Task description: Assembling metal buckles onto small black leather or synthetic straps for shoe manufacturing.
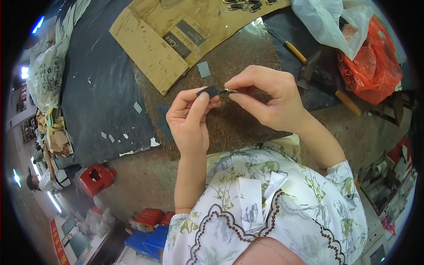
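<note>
Over a brown worn board [238, 119], my two hands meet in front of me. My left hand [190, 117] pinches a small dark rectangular piece [207, 92] between thumb and fingers. At the right end of that piece, my right hand [276, 95] grips a small metal clasp [228, 91] with thumb and forefinger. The two parts touch or nearly touch; their joint is too small to make out. A small grey rectangle [203, 69] lies on the board just beyond my left hand.
Beyond lies flattened cardboard [154, 53] bearing several metal clasps [236, 7]. To the right are a yellow-handled tool [295, 51], a hammer [329, 81], a red plastic bag [373, 66] and a translucent bag [322, 22]. Grey scraps [138, 107] dot the black table cover [101, 79].
</note>
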Demonstrator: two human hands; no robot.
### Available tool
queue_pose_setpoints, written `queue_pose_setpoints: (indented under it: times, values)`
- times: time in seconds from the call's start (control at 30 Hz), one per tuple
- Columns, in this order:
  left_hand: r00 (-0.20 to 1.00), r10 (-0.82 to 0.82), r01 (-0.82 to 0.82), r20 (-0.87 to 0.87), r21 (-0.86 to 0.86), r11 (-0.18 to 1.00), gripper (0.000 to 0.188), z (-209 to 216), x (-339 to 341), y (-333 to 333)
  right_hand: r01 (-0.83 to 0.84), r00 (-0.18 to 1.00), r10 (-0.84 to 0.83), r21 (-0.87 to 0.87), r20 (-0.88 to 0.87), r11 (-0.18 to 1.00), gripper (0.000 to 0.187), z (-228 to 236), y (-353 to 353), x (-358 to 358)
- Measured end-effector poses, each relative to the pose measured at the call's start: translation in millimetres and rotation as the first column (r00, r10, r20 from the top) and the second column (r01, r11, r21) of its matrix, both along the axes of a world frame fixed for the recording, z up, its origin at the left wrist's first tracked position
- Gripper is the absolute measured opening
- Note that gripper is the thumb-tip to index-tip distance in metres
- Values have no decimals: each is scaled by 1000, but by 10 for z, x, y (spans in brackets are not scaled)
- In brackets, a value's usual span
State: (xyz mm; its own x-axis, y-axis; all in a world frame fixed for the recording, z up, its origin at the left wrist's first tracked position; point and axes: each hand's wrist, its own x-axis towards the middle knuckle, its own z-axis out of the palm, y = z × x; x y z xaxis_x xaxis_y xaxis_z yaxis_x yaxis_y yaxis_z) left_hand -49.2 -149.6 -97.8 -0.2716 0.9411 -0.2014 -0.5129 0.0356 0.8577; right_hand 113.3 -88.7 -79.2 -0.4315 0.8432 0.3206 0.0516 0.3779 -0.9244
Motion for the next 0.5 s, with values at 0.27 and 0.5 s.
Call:
queue_pose_setpoints:
  times: [0.27, 0.5]
  values:
    - [989, 24, -29, -147, -34, 999, 13, 32, 25, -13, 10, 999, -11, -45, -37, 999, 13, -6, -10, 4]
    - [978, 31, -26, -208, 28, 999, 13, 122, 85, -11, -186, 971, 56, -584, -233, 791, 11, -38, 25, 59]
